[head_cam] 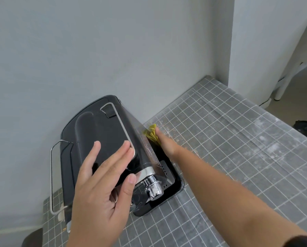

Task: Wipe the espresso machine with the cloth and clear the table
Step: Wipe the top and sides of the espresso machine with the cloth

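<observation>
No writing is legible on the espresso machine (102,139) at the table's (238,157) back-left corner; flat left hand (102,189) steadies it, right hand (165,143) presses the yellow cloth (151,132), grip hidden.

Black machine, yellow cloth, grey gridded counter.

The espresso machine (102,139) is glossy black with a bright chrome spout (153,188) and thin silver wire rails (52,175) along its edges; its drip tray (174,188) is black with a silvery plate dotted by small dark holes. The cloth (153,133) against its side is mustard yellow. The counter (238,157) is dark grey, ruled with a white square grid and mottled with pale whitish smears. The wall (113,41) is plain pale grey, and a white table leg (284,81) stands beyond it.
</observation>
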Demonstrator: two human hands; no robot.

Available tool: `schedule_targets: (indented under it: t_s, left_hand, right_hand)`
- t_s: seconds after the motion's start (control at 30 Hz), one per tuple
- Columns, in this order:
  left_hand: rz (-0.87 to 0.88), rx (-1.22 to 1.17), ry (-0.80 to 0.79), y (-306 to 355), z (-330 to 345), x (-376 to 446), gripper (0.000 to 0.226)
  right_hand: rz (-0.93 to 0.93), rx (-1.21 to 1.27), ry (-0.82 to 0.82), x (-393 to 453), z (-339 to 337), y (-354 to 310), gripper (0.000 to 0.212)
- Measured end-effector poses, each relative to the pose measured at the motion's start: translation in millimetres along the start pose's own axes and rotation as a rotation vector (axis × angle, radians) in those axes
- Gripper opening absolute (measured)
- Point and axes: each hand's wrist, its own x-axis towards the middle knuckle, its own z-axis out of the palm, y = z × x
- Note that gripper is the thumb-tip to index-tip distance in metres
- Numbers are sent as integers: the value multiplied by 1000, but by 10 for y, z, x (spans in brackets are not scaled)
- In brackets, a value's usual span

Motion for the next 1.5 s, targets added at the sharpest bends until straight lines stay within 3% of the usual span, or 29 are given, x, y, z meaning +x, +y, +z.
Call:
schedule_targets:
  t_s: [0.13,0.2,0.27,0.37,0.47,0.6,0.7,0.87,1.0,1.07,1.1,1.17,1.23,1.33,1.43,1.5]
  left_hand:
    - [12,2,-17,-46,11,-15,42]
    - [9,0,-21,-56,2,-13,43]
    - [0,5,-20,-35,-4,-10,43]
    - [-8,27,-16,-26,6,-5,42]
    - [-3,54,-20,-49,15,-25,43]
    - [-44,80,-15,-29,8,-32,50]
    - [-55,91,-24,-18,19,-19,50]
    - [-28,111,-26,-22,28,-10,39]
    - [-44,87,30,-20,33,-24,35]
    - [-50,67,48,-18,36,-28,35]
    - [-51,54,52,-18,37,-33,35]
    - [-62,31,60,-17,38,-41,35]
    - [-71,29,57,-7,36,-43,34]
    - [-53,77,33,-3,41,-28,29]
    - [-42,108,33,-13,39,-18,25]
    - [-40,114,31,-10,41,-27,24]
  right_hand:
    - [16,41,-2,-110,81,29,98]
    - [-86,69,-44,-210,157,-120,105]
    - [-194,84,-100,-397,260,-401,93]
    - [-512,26,-180,-672,425,-692,70]
    - [-784,-314,-45,-891,483,-591,75]
    - [-925,-310,-50,-1291,410,-51,77]
    - [-861,-236,-119,-1279,375,159,70]
    - [-422,-101,-186,-689,310,-314,85]
    - [-550,-344,-108,-853,480,-584,56]
    - [-768,-401,7,-1175,500,-388,63]
    - [-891,-370,-66,-1344,434,-177,70]
    - [-929,-404,-82,-1348,333,273,71]
    - [-760,-440,-31,-1044,290,315,70]
    - [-361,-249,-3,-856,358,-266,100]
    - [-469,39,-184,-695,360,-704,90]
    - [-464,10,-231,-494,372,-817,90]
